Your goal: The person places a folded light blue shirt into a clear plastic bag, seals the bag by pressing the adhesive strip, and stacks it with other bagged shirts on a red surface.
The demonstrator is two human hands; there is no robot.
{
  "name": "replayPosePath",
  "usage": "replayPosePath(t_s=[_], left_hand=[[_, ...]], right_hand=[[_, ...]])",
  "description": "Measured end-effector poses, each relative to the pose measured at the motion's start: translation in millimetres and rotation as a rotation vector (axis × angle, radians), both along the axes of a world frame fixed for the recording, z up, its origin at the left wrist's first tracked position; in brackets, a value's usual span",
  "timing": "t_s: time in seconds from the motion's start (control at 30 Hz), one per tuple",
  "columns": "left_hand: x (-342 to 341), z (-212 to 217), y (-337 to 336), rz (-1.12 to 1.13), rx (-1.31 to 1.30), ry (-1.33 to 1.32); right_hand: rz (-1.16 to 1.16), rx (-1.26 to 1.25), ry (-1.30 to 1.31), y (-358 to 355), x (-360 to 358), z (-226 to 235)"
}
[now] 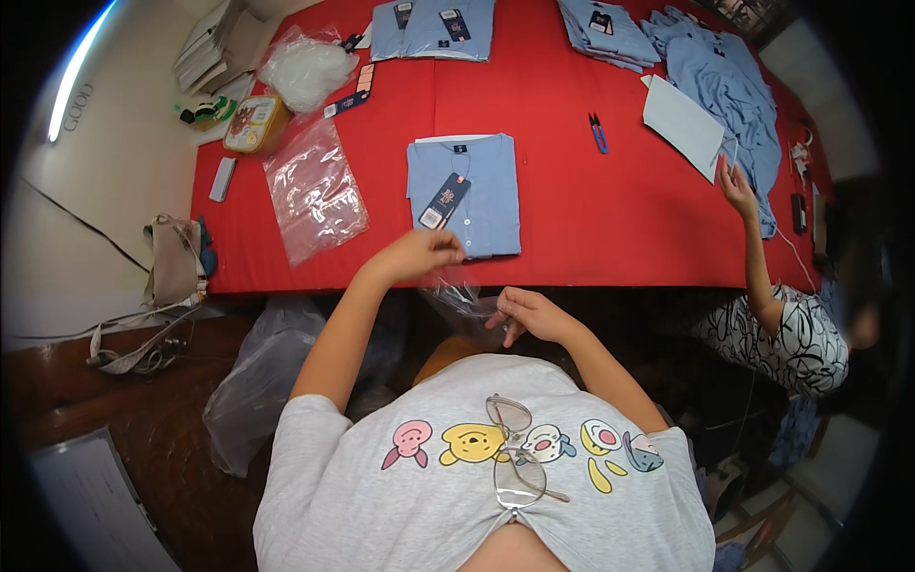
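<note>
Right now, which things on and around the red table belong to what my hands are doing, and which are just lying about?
In hand:
left hand and right hand, both on a clear plastic bag
folded blue shirt with a hang tag, just beyond them

Lying about:
flat plastic bag
blue snips
yellow tub
other shirt stacks
a co-worker's hand on white card

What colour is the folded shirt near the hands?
Light blue; the folded shirt lies on the red table, clearest in the head view.

Folded shirt [464, 194] right of plastic bag [315, 191]
</note>
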State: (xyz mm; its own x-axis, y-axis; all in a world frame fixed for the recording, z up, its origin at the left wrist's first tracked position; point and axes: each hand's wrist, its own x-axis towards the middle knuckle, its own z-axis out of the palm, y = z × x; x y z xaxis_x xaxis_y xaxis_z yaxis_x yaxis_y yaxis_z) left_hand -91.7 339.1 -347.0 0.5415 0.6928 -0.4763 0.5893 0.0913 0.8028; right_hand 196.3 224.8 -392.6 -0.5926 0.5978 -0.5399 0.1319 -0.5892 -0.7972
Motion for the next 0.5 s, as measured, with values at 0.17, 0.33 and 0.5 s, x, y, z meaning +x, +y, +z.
replayPosePath(t_s=[0.17, 0.33, 0.5], left_hand=[[17.7, -59.6, 138.2, 0.073, 0.832, 0.268], [29.0, -86.5, 161.9, 0.167, 0.800, 0.376], [33.3, -88.7, 93.5, 0.093, 0.828, 0.352]], right_hand=[[0.017, 0.457, -0.183, 8.6, -13.4, -22.3], [0.068, 0.350, -0.373, -0.4, -3.1, 5.9], [-0.051, 0.165, -0.307, -34.6, 10.5, -15.7]])
